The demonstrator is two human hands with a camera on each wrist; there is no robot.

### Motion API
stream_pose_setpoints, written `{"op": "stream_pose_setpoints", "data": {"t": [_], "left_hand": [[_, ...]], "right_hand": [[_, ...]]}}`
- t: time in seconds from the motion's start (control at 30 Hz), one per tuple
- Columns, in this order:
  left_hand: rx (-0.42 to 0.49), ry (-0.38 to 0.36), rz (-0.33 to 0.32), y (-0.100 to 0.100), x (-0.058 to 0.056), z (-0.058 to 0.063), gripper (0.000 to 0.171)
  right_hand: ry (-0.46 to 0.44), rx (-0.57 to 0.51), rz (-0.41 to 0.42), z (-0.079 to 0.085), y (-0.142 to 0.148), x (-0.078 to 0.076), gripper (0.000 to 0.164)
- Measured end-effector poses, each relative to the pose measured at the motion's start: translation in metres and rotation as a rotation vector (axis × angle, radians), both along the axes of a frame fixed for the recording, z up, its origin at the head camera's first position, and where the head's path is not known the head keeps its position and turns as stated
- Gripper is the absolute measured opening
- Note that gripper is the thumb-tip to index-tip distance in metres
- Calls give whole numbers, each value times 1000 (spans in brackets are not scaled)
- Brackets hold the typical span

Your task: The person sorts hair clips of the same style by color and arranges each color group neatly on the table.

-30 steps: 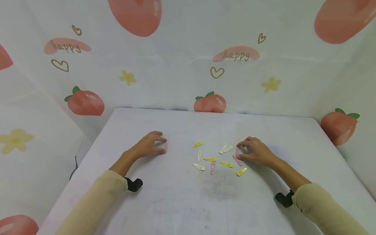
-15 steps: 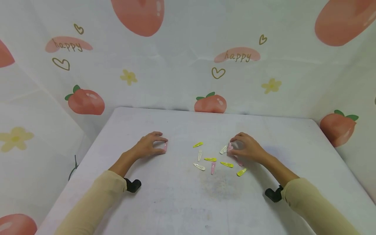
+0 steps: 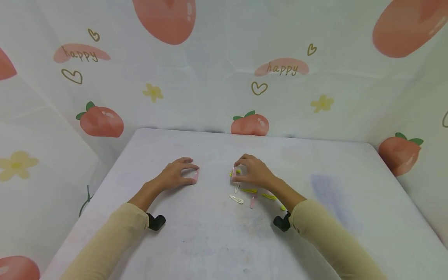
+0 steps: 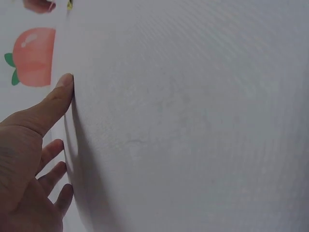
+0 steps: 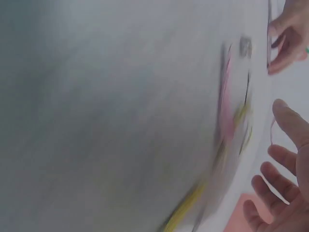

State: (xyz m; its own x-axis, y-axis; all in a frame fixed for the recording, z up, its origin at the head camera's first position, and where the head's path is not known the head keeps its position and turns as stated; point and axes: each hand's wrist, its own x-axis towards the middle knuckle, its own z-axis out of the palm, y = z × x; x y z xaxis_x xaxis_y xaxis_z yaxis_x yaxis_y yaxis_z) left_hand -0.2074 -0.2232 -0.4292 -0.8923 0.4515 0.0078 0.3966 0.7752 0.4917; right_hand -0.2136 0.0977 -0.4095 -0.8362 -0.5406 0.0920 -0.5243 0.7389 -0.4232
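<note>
Plainly, left hand (image 3: pixel 175 173) and right hand (image 3: pixel 256 172) pinch pink clips (image 3: pixel 196 175), long axes running front-to-back.

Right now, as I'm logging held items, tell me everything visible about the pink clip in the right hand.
The pink clip is slim, perhaps coated metal or plastic. The grip of the right hand pinches it by its ends. In the head view it runs up the picture, overlapping a yellow clip. Whether it's snapped shut is unclear.
</note>
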Motion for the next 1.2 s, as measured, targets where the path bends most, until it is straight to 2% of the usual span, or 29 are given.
{"op": "stream_pose_setpoints", "data": {"t": [0.33,0.63,0.97,1.1,1.2], "left_hand": [[13,6,2,-2,1,-2,47],[17,9,-3,-3,1,0,48],[6,17,-11,-2,0,0,48],[12,19,-8,-2,-1,0,48],[20,9,-9,-1,-1,-1,48]], "right_hand": [[14,66,-20,-8,-62,-5,42],[-7,73,-14,-16,-95,-3,41],[-10,82,-20,-17,-100,-2,44],[-29,75,17,-12,-93,-3,53],[-57,47,71,-3,-77,-2,55]]}}
